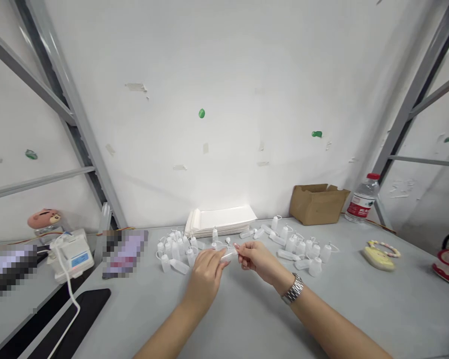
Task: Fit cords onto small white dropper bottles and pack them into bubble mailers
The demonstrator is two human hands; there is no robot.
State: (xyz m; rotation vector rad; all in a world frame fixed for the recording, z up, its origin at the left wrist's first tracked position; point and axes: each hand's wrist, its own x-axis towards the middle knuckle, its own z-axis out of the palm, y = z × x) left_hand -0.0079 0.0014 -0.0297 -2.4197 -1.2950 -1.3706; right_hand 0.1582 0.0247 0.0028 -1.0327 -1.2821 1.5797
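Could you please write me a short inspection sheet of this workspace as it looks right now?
Surface: grey table, matte.
Job's things: small translucent white plastic squeeze bottle held between both hands; more such bottles left and right.
Clutter: stack of white paper sheets, open brown cardboard box, red-capped clear water bottle, yellow toy.
Grips: left hand and right hand both pinch the bottle.
Cables: white cable from white device.
Surroundings: white wall, grey metal struts.

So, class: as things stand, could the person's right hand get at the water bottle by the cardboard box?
Probably yes, with a long stretch. The right hand shares a grip on a small bottle with the left hand, so it must let go first. The table towards the water bottle is mostly bare.
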